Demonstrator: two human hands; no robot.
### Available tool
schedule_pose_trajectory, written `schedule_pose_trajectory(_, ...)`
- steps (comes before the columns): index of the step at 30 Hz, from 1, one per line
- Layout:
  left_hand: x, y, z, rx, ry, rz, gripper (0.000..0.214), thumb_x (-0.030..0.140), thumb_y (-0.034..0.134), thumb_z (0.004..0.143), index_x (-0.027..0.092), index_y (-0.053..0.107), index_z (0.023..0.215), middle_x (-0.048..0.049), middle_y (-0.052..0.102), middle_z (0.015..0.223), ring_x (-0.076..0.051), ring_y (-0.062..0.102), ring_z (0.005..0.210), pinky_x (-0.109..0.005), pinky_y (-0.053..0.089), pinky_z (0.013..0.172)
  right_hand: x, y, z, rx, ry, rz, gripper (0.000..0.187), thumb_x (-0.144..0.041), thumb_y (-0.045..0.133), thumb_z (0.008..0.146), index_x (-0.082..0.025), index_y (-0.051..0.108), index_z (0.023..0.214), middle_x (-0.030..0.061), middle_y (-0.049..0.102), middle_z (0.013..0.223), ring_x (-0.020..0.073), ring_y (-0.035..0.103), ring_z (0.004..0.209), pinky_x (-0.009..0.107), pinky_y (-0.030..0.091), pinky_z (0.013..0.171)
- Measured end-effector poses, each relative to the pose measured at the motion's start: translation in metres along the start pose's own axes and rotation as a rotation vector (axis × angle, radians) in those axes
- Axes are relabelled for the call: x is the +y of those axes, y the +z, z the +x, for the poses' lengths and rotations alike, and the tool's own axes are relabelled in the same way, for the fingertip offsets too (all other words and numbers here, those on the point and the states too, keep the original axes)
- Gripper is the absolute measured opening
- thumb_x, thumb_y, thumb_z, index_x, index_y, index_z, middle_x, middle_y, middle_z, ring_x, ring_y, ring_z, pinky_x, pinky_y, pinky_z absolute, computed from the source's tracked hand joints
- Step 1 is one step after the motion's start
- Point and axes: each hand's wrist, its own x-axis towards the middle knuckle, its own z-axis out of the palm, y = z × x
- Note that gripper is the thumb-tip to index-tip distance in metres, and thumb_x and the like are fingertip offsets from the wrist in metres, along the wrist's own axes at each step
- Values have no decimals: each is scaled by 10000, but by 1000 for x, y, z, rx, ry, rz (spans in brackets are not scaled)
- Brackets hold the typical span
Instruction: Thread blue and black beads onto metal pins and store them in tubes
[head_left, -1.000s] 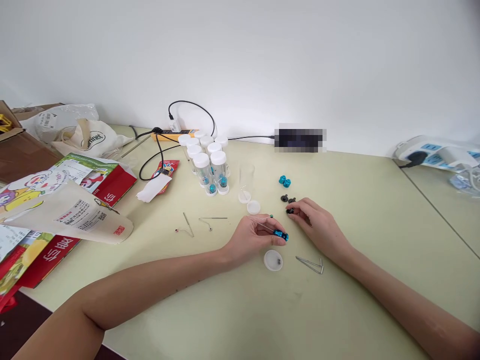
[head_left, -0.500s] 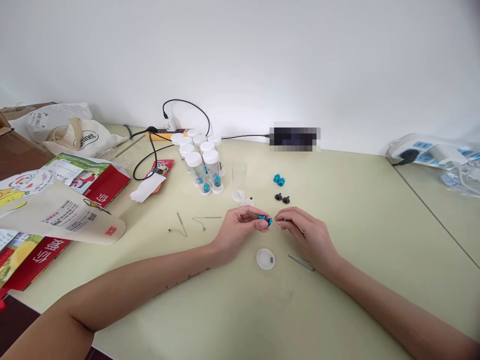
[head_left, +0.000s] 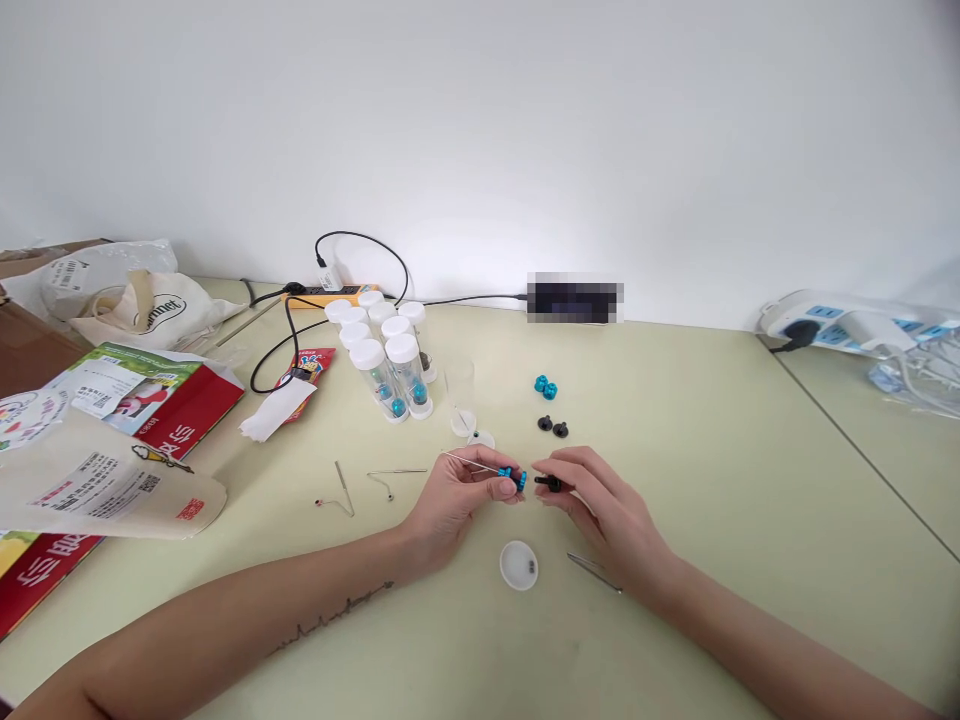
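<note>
My left hand (head_left: 450, 510) is closed around a spool-like blue part (head_left: 513, 478) with a thin metal rod (head_left: 470, 461) running out to the left. Facing it across a small gap, my right hand (head_left: 615, 515) pinches a black stemmed part (head_left: 551, 483), stem toward the blue one. Two similar black pieces (head_left: 553, 427) lie behind my hands, with two blue pieces (head_left: 546, 387) farther back. In front, a round white lid (head_left: 513, 562) holds small dark bits. Tweezers (head_left: 594, 572) rest beside my right wrist. Bent thin metal pieces (head_left: 343, 490) lie left of my left hand.
Several white-capped clear tubes (head_left: 403, 372) stand behind left, with an uncapped clear tube (head_left: 460, 388) beside them. A large cup (head_left: 112, 480) lies over packages at left. A blurred dark device (head_left: 574, 299) and a white power strip (head_left: 847, 325) are by the wall.
The view has tilted, so everything sits lower in it. The black part between my right fingers now shows plainly, its stem toward the blue part. My left hand keeps its grip.
</note>
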Motion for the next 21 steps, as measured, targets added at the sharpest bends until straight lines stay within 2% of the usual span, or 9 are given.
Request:
schedule_pose_trajectory(3, 0, -2, 0, -35, -42, -45, 145, 149, 750, 707, 138, 694, 840, -21, 687, 796, -99, 631, 711, -228, 485, 743, 1, -1, 0, 21, -60, -48, 355, -51, 434, 914, -256, 521, 1191, 75, 507, 978, 157, 556, 814, 276, 484, 635)
schedule_pose_trajectory(8, 1, -3, 0, -64, -75, -74, 162, 142, 755, 701, 131, 688, 849, -30, 701, 798, -117, 657, 726, -232, 487, 755, 0, -1, -3, 10, -85, -18, 430, -27, 448, 906, -242, 465, 1278, 83, 532, 1023, 151, 558, 847, 268, 488, 665)
schedule_pose_trajectory(16, 1, -2, 0, -87, -100, -91, 150, 112, 770, 671, 124, 675, 786, -30, 711, 773, -128, 672, 701, -246, 497, 749, -3, -3, -4, 94, -148, 50, 376, 4, 544, 853, -220, 543, 1156, 67, 586, 976, 146, 586, 838, 250, 517, 630)
schedule_pose_trajectory(21, 2, -1, 1, -90, -112, -81, 159, 100, 774, 659, 123, 678, 784, -36, 716, 782, -134, 676, 707, -254, 500, 755, -5, -1, -4, 156, -126, 82, 331, 6, 577, 835, -206, 551, 1088, 61, 603, 936, 131, 605, 801, 230, 543, 607)
